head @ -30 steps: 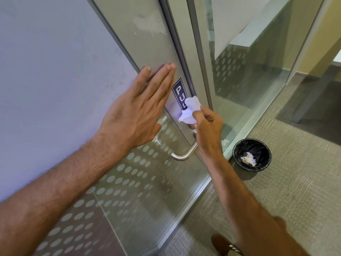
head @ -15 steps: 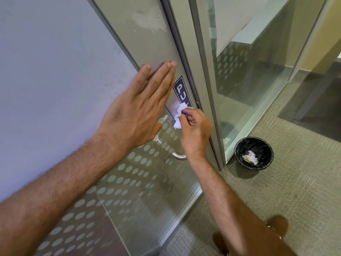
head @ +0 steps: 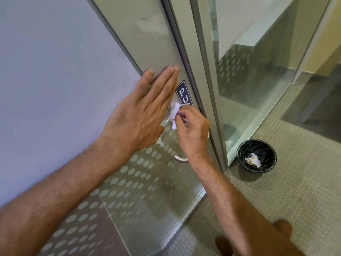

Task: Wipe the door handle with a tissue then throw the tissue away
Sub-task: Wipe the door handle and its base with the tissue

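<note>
Two hands, left (head: 136,121) and right (head: 191,132), one tissue (head: 174,111), one door handle (head: 181,159), one bin (head: 256,155), one sign (head: 183,94).

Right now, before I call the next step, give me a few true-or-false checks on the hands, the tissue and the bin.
1. The right hand holds the tissue at the upper part of the door handle. True.
2. The left hand grips the handle. False: it lies flat and open against the door.
3. The bin is empty. False: a crumpled tissue already lies inside it.
4. The bin stands on the carpet, to the right of the door. True.
5. The sign on the door is fully readable. False: the right hand and tissue cover its lower part.
</note>
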Action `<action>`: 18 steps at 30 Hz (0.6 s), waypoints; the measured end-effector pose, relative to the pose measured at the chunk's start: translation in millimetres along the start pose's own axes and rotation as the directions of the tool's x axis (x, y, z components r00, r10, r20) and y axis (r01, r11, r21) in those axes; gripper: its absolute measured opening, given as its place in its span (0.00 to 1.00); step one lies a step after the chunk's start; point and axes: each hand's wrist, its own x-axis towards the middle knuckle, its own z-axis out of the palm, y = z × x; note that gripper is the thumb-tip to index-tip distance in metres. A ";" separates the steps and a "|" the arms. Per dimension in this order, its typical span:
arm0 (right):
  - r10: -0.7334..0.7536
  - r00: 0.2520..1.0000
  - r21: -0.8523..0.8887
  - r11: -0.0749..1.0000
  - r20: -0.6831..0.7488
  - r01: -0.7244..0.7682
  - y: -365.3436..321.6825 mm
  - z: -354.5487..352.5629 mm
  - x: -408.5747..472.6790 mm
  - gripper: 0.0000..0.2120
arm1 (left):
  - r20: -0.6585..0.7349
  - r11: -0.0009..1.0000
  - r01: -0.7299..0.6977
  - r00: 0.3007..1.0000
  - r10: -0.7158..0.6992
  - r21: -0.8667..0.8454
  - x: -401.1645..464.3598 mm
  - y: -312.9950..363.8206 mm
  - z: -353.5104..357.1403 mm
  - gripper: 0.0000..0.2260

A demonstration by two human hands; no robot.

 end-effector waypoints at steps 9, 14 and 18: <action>0.066 0.994 0.077 0.995 -0.083 -0.059 -3.7 -1.5 10.8 0.06 | 0.021 1.000 0.000 1.000 0.000 -0.007 0.0 -1.6 -4.4 0.48; -0.015 1.000 -0.028 1.000 -0.026 0.015 4.4 -2.9 -2.3 0.06 | 0.013 1.000 -0.006 1.000 0.006 0.013 -0.3 -0.3 -3.2 0.49; 0.186 0.982 0.025 0.982 -0.018 -0.185 16.4 -7.1 -10.1 0.08 | 0.030 1.000 0.002 1.000 -0.002 0.001 -0.4 -1.8 -5.8 0.49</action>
